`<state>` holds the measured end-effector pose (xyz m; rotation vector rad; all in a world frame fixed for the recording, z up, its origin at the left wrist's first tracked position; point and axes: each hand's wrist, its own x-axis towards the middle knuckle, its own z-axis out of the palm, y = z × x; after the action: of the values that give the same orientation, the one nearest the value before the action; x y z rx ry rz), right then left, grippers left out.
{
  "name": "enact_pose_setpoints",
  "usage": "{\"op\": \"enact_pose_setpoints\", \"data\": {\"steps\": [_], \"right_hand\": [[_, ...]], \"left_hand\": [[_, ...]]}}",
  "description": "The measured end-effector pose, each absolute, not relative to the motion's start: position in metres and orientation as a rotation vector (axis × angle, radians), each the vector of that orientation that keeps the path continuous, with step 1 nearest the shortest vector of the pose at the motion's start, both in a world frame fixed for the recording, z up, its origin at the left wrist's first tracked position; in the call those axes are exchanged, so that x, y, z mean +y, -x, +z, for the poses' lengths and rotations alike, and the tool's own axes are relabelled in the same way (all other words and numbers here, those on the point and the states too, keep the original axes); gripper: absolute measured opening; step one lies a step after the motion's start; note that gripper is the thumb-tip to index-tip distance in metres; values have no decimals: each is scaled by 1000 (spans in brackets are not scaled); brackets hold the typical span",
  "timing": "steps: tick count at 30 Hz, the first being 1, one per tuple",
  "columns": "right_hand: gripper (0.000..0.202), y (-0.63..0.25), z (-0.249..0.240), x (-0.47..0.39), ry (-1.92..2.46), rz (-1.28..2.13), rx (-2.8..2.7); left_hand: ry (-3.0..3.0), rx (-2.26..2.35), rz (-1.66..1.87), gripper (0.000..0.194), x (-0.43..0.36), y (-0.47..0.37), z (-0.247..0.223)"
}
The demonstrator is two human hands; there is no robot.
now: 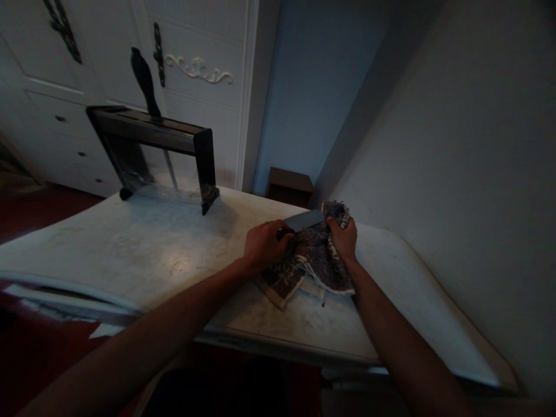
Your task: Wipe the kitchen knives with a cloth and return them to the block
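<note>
My left hand [266, 246] is wrapped round the dark handle of a knife [305, 219], whose broad grey blade points to the right. A dark patterned cloth [324, 255] with pale edges lies bunched on the white tabletop [191, 289], below and beside the blade. At the blade's far end my right hand [344, 236] pinches a gathered, fringed part of the cloth. The blade's tip meets the cloth there; whether it is covered by a fold I cannot tell. One flat corner of the cloth spreads toward the table's front edge.
At the table's back left stands a knife block [150, 130] with a dark frame and clear panels, a black-handled tool [145, 81] upright in it. Behind are white cabinets [204, 35] and a small brown box-like stand [290, 182]. A pale wall [469, 145] borders the right side.
</note>
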<state>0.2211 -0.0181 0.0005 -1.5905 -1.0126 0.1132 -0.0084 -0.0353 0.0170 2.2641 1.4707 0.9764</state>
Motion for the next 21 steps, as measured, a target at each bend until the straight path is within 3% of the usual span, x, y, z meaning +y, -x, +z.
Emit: {"op": "enact_pose_setpoints", "data": {"steps": [21], "right_hand": [[37,-222,0,-18,1620,95,-1019]], "left_hand": [[-2276,1479,956,28,-35,9,17]]}}
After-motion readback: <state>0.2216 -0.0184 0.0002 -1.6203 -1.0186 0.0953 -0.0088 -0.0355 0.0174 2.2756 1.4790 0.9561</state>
